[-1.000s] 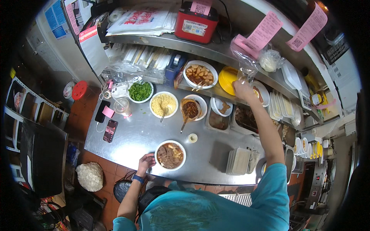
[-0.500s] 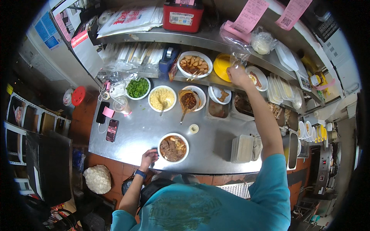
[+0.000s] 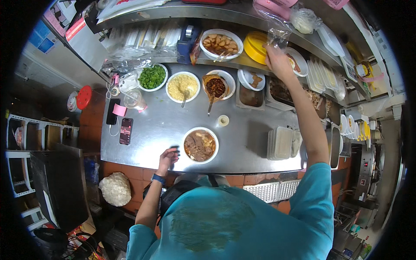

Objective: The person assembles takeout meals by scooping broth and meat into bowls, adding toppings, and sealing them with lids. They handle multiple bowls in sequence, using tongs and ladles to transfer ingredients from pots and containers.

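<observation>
- Plastic bag (image 3: 278, 31) hangs at the right hand (image 3: 278, 63), whose grip cannot be told.
- Left hand (image 3: 168, 158), loosely curled, sits beside meat bowl (image 3: 200, 146).
- Red box (image 3: 203, 1), whole earlier, is mostly cropped.

A lit phone (image 3: 125, 131) lies on the steel table (image 3: 158, 115). Just beyond it sit a folded pink slip (image 3: 119, 110), a dark device (image 3: 113, 112) and a clear cup (image 3: 136, 102). Well to its left stand a red round stool (image 3: 84, 97) and a white-framed rack (image 3: 41, 118); nearer the viewer than the phone, a pale, lumpy sack (image 3: 115, 189) rests on the tiled floor (image 3: 136, 182).
</observation>
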The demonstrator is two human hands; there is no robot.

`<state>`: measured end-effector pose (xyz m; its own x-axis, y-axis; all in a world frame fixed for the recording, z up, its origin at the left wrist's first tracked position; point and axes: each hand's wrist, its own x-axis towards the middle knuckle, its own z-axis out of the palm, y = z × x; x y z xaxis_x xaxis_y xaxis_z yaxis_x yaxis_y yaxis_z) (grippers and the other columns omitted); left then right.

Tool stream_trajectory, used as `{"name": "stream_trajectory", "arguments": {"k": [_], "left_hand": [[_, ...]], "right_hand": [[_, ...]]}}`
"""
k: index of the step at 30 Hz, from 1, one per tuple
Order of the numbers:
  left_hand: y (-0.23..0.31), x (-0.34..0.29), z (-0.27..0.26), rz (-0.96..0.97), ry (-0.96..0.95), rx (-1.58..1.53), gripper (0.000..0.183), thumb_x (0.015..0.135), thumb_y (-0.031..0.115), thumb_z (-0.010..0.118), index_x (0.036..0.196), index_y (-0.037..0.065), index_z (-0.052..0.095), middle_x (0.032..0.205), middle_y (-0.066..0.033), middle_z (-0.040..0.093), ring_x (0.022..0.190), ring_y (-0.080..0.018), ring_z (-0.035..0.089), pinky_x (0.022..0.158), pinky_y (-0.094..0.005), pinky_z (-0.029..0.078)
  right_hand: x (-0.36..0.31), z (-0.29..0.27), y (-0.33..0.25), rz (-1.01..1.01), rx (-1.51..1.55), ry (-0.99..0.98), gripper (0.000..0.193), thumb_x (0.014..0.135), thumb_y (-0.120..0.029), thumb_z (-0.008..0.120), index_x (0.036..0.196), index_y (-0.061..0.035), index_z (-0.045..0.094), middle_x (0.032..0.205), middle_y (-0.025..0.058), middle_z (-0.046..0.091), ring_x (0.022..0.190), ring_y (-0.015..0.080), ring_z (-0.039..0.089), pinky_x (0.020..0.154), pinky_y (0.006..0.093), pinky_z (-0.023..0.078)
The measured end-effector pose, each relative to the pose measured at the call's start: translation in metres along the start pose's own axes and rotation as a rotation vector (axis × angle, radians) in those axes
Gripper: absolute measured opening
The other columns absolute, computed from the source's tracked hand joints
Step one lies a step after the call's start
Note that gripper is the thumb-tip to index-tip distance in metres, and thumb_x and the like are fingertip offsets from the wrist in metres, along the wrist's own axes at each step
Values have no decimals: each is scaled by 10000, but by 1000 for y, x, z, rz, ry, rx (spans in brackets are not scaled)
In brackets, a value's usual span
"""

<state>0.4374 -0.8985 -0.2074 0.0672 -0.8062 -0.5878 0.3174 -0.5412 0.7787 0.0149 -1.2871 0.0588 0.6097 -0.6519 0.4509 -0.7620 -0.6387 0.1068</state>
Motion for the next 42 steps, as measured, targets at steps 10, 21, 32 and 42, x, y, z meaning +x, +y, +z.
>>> {"name": "stream_trajectory", "arguments": {"k": [10, 21, 32, 42], "left_hand": [[22, 15, 16, -61, -32, 49, 235, 1017, 126, 480, 1178, 52, 634, 948, -46, 659, 830, -143, 654, 788, -296, 563], [37, 13, 31, 60, -5, -74, 393, 1001, 351, 581, 1254, 54, 623, 1038, -59, 651, 931, -182, 645, 894, -363, 551], [16, 50, 41, 248, -3, 512, 264, 934, 72, 616, 1191, 18, 649, 990, -93, 714, 902, -165, 670, 830, -310, 536], [26, 66, 23, 32, -261, 364, 239, 852, 128, 727, 1062, 26, 679, 948, -78, 708, 890, -173, 669, 820, -316, 540]], "right_hand": [[-41, -44, -39, 75, -157, 314, 349, 778, -54, 688, 1123, -44, 637, 987, 126, 617, 931, 303, 577, 803, 410, 489], [-236, 78, -322, 1083, 1380, -142, 300, 913, -37, 623, 1209, 0, 650, 1041, 103, 721, 936, 180, 687, 821, 303, 537], [-227, 108, -326, 1056, 694, -190, 184, 860, -89, 684, 1025, -13, 705, 901, 165, 716, 783, 236, 711, 719, 335, 553], [-248, 152, -306, 1260, 1260, -383, 147, 882, -73, 683, 1011, -23, 733, 919, 58, 721, 853, 133, 659, 782, 295, 535]]}}
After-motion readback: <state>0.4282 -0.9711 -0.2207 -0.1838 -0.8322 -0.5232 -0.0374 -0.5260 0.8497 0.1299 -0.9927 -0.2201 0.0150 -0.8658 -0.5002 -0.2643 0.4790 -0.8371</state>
